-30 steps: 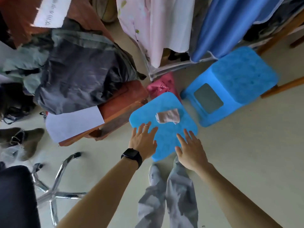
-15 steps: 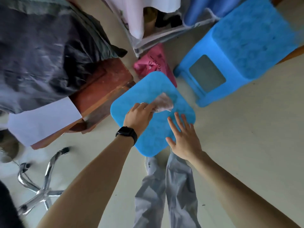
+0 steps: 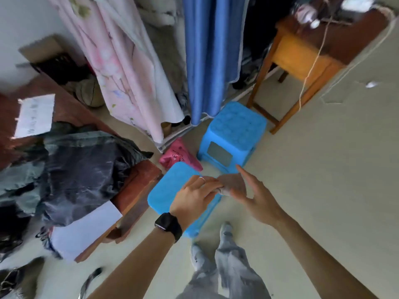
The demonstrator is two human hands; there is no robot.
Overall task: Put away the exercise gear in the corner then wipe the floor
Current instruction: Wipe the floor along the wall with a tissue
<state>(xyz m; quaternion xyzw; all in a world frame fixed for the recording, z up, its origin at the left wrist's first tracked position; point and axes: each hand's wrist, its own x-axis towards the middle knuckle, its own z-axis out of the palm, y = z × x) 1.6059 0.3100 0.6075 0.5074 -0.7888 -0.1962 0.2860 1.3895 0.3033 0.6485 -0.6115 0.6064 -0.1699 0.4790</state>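
Your left grip (image 3: 194, 197) has the cloth (image 3: 234, 185). Its fingers are curled and pinch the cloth's near-left edge, so the pale wad sits just off your fingertips, to their right and a little farther from you. Your right grip (image 3: 257, 198) holds nothing and is wide open, fingers spread, thumb out, palm turned toward the cloth. It stands just to the right of the wad, so close that I cannot tell whether the palm touches it.

The cloth lies between your two grips. It is bunched, so its long axis is hard to read, though it seems to run from left fingertips toward right palm. Only the left grip has real hold of it; the right is nearer the free end.

Directly beneath the left grip is the near blue stool (image 3: 170, 188), with the cloth lifted clear above its far-right corner. The bare floor (image 3: 313, 190) opens out below and to the right of the right grip. My judgement is that you are on the wiping stage, and the wipe calls for carrying the cloth rightward and down, past the stool's edge.
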